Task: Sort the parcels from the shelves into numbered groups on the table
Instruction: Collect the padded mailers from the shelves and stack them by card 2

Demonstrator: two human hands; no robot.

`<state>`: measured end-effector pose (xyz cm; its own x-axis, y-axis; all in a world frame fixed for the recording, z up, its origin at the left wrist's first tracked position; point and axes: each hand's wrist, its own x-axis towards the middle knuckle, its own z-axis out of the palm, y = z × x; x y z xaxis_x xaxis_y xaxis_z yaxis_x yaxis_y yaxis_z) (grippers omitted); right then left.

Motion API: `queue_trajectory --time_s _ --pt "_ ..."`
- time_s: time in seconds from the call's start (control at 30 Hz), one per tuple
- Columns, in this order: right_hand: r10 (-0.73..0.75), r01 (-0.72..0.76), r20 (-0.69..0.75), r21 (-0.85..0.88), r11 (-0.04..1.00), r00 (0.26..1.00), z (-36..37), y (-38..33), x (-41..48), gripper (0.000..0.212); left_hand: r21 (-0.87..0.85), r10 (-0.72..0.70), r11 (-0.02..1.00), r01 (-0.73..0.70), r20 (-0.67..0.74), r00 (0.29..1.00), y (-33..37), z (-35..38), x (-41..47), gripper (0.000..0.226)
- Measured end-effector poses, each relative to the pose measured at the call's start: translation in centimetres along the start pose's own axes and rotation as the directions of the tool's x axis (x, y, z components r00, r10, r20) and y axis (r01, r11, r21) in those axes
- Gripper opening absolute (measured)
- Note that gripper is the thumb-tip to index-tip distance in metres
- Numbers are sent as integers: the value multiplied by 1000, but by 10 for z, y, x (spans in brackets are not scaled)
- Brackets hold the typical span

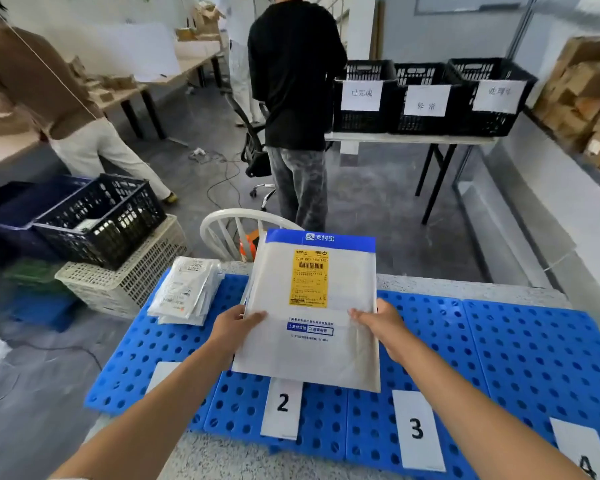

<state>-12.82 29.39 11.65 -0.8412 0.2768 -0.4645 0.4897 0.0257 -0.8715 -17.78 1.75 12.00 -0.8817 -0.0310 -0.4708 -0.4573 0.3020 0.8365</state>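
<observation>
Both arms fwd; L hand [234, 329] & R hand [381, 323] fingers clamped, thumbs on top.

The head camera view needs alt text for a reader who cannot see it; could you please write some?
Two bare hands, left hand and right hand, hold a white padded envelope with a yellow label above the blue perforated mat, over the card marked 2. A stack of white parcels lies at the mat's far left; cards 3 and 4 sit to the right.
</observation>
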Motion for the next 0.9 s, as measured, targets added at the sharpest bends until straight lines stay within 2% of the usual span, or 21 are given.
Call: queue_trajectory --time_s 0.23,0.37,0.57,0.9 --pt "41 -41 5 -27 999 999 12 -5 39 42 52 5 999 -4 -15 1000 4 -2 36 24" --pt "54 -54 -1 -50 997 999 27 -11 57 45 143 46 989 -43 -14 999 6 -7 59 22" --pt "90 -94 -57 -71 993 994 55 -14 77 43 203 54 978 -49 -17 998 8 -16 92 16" --pt "157 -179 -153 -146 973 976 83 -3 103 54 301 14 953 -30 52 999 -6 -19 146 24"
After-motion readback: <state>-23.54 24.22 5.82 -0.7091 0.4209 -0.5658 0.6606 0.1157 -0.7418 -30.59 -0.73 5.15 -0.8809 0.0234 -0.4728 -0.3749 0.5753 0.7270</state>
